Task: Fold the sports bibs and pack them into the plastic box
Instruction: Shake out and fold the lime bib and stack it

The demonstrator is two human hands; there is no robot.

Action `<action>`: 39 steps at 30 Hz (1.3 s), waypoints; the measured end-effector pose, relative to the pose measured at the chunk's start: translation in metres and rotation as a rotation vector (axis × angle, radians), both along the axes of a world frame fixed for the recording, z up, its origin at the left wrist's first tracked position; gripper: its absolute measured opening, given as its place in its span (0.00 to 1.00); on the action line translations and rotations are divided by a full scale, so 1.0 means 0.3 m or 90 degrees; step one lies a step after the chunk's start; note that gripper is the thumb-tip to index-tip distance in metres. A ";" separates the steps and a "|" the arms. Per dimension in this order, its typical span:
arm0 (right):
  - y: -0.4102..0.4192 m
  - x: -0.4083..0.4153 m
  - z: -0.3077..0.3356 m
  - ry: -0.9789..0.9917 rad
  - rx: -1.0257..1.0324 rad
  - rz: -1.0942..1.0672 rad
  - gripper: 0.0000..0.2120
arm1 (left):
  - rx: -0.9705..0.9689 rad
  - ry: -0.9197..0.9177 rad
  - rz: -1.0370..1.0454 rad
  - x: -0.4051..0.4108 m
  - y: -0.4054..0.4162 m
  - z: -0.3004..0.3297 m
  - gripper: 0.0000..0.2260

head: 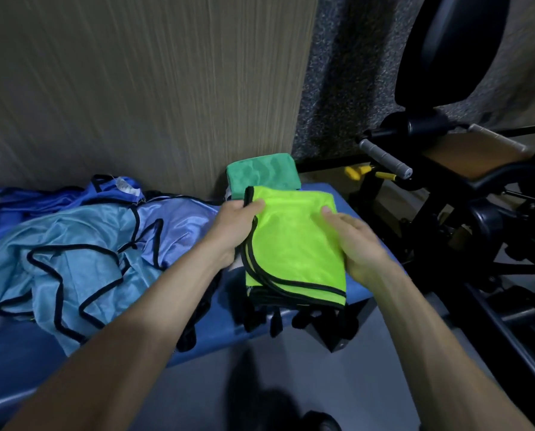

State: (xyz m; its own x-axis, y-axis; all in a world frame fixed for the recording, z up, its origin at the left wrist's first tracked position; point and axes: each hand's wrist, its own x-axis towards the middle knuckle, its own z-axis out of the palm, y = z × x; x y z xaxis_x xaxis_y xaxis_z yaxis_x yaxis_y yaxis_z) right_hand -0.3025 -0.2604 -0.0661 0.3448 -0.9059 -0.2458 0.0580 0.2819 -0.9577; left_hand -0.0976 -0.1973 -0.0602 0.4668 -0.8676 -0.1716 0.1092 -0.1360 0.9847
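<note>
A folded neon green bib (294, 244) with black trim lies at the right end of the blue padded bench (328, 191). My left hand (233, 225) grips its left edge, thumb on top and fingers beneath. My right hand (353, 241) rests on its right side with fingers spread along the cloth. Left of them lies a loose heap of light blue bibs (82, 250) with black trim, and a darker blue one (110, 191) behind. No plastic box shows in view.
A folded green cloth (263, 175) sits on the bench against the wood-grain wall (135, 88). Black straps or cloth (275, 318) hang over the bench's front edge. A black exercise machine (446, 169) with a grey grip stands to the right. Grey floor lies below.
</note>
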 end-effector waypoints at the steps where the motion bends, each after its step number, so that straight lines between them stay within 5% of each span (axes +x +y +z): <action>1: -0.005 0.002 -0.036 0.034 0.043 0.053 0.27 | 0.036 0.009 0.012 0.024 -0.021 -0.054 0.20; 3: -0.012 0.013 -0.105 0.114 0.045 0.121 0.28 | 0.100 0.020 0.031 0.075 -0.068 -0.154 0.20; 6: -0.027 0.031 -0.144 0.190 -0.021 0.107 0.33 | 0.109 0.024 0.079 0.095 -0.095 -0.170 0.07; 10: -0.030 0.021 -0.134 0.263 -0.105 0.137 0.19 | 0.099 -0.009 0.121 0.111 -0.118 -0.176 0.12; 14: -0.001 -0.041 -0.120 0.431 -0.244 0.166 0.19 | 0.156 -0.357 0.024 0.087 -0.063 -0.119 0.21; 17: 0.024 -0.111 -0.103 0.443 -0.256 0.219 0.25 | -0.002 -0.737 0.009 0.017 0.035 -0.056 0.25; 20: 0.054 -0.161 -0.085 0.415 -0.227 0.299 0.23 | -0.170 -0.737 -0.230 -0.071 0.127 -0.006 0.08; 22: 0.081 -0.171 -0.089 0.452 -0.252 0.310 0.32 | -0.111 -0.790 -0.397 -0.128 0.168 -0.011 0.16; 25: 0.141 -0.156 -0.119 0.514 -0.329 0.280 0.40 | -0.046 -1.009 -0.440 -0.172 0.195 -0.080 0.23; 29: 0.201 -0.155 -0.127 0.522 -0.391 0.217 0.35 | -0.051 -0.896 -0.377 -0.183 0.204 -0.122 0.11; 31: 0.207 -0.176 -0.131 0.507 -0.382 0.218 0.32 | -0.052 -0.847 -0.366 -0.184 0.210 -0.133 0.13; 35: 0.215 -0.210 -0.146 0.492 -0.378 0.195 0.23 | 0.021 -0.952 -0.364 -0.216 0.227 -0.161 0.27; 39: 0.239 -0.190 -0.149 0.498 -0.363 0.115 0.07 | 0.036 -0.984 -0.268 -0.267 0.232 -0.189 0.21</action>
State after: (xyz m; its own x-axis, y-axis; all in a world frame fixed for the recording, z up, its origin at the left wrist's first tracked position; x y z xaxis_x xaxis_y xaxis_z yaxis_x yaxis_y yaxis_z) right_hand -0.3594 -0.1886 -0.1110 0.4157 -0.9095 -0.0065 -0.6488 -0.2916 -0.7029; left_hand -0.1778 -0.1276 -0.1169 -0.0449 -0.9825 0.1810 -0.9927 0.0642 0.1020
